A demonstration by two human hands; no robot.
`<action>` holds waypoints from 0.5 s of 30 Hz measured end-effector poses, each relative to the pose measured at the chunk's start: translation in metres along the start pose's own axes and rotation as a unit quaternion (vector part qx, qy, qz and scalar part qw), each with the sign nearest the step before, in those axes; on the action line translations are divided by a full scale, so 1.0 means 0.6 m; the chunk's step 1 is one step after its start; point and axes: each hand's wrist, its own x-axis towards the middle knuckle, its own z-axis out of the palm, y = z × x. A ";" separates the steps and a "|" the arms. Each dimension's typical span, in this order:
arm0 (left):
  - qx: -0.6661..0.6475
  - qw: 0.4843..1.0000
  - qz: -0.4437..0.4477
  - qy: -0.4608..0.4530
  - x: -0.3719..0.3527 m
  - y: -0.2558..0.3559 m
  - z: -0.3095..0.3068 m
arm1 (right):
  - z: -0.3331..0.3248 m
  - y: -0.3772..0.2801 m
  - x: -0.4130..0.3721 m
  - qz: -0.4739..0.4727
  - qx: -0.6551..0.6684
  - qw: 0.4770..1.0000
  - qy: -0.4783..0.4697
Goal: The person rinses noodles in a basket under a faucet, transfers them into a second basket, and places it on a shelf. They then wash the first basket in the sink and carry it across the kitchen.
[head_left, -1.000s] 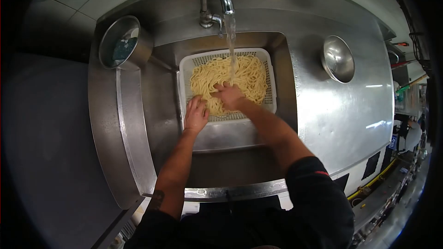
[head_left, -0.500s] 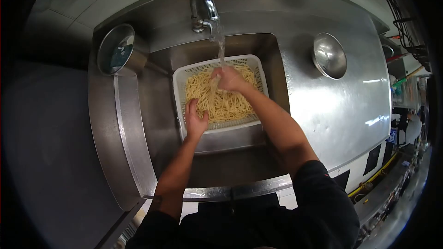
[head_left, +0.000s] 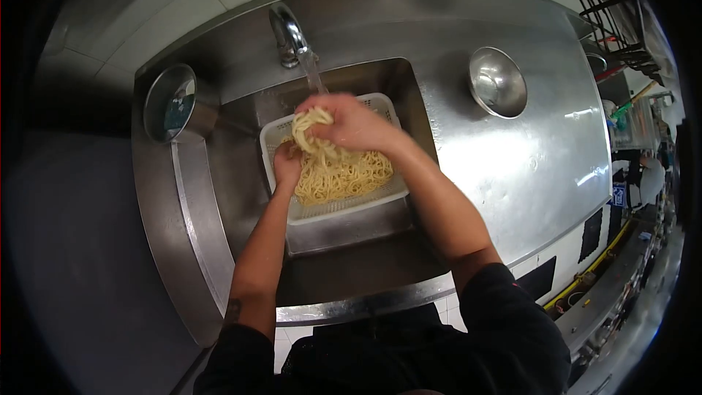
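Observation:
My right hand (head_left: 349, 123) is closed around a clump of pale yellow noodles (head_left: 313, 132), lifted above the basket and slightly smeared by motion. More noodles (head_left: 340, 179) lie loose in the white perforated basket (head_left: 398, 187), which sits inside the steel sink (head_left: 322, 278). At the basket's left side is my left hand (head_left: 287, 167), against the noodles. Its fingers bend inward and are partly hidden by the hanging clump, so their grip does not show clearly. Water runs from the faucet (head_left: 289, 33) down behind my right hand.
A steel pot (head_left: 172, 106) with something bluish-green inside stands left of the sink. On the steel counter (head_left: 512, 197) to the right is a steel bowl (head_left: 499, 82). A wire rack (head_left: 596, 11) hangs at the upper right. Far right, a person (head_left: 651, 183) is partly visible.
My right hand has raised a clump of noodles and moved it left, toward my left hand. My left hand's fingers, spread before, are now bent and partly covered. The camera view has shifted slightly.

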 end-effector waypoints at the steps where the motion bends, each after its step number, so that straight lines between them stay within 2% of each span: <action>1: 0.000 1.000 0.004 0.001 0.000 0.013 0.003 | 0.008 0.049 -0.008 0.012 -0.084 0.996 0.006; 2: 0.036 0.999 -0.015 0.010 -0.010 0.028 0.007 | 0.014 0.093 -0.022 0.084 -0.232 0.969 -0.026; 3: 0.071 0.997 -0.033 0.021 -0.010 0.036 0.007 | 0.011 0.138 -0.032 0.154 -0.375 0.912 -0.056; 5: 0.087 0.996 -0.024 -0.007 0.005 -0.013 0.008 | -0.017 0.255 -0.039 0.285 -0.330 0.898 -0.054; 6: 0.100 0.994 -0.015 -0.036 0.011 -0.034 0.013 | -0.011 0.314 -0.047 0.287 -0.330 0.898 -0.054; 7: 0.097 0.994 -0.014 -0.037 0.012 -0.028 0.025 | -0.007 0.370 -0.054 0.271 -0.270 0.919 0.090; 8: 0.202 0.977 -0.060 -0.039 0.003 -0.011 0.040 | -0.002 0.398 -0.061 0.247 -0.204 0.919 0.230; 9: 0.305 0.946 -0.104 -0.039 -0.004 0.010 0.055 | 0.019 0.398 -0.061 0.246 -0.206 0.919 0.228; 10: 0.305 0.946 -0.105 -0.038 -0.010 0.030 0.069 | 0.060 0.394 -0.058 0.248 -0.370 0.854 0.269; 11: 0.289 0.946 -0.135 -0.059 -0.015 0.054 0.085 | 0.087 0.391 -0.049 0.243 -0.522 0.759 0.303; 12: 0.273 0.944 -0.167 -0.081 -0.023 0.079 0.098 | 0.095 0.390 -0.036 0.245 -0.521 0.760 0.303; 13: 0.262 0.942 -0.182 -0.104 -0.032 0.107 0.103 | 0.099 0.388 -0.026 0.276 -0.435 0.814 0.267; 14: 0.261 0.942 -0.182 -0.108 -0.024 0.069 0.118 | 0.097 0.383 -0.022 0.303 -0.347 0.858 0.228; 15: 0.135 0.979 -0.127 -0.090 -0.004 0.004 0.147 | 0.089 0.376 -0.021 0.303 -0.350 0.856 0.229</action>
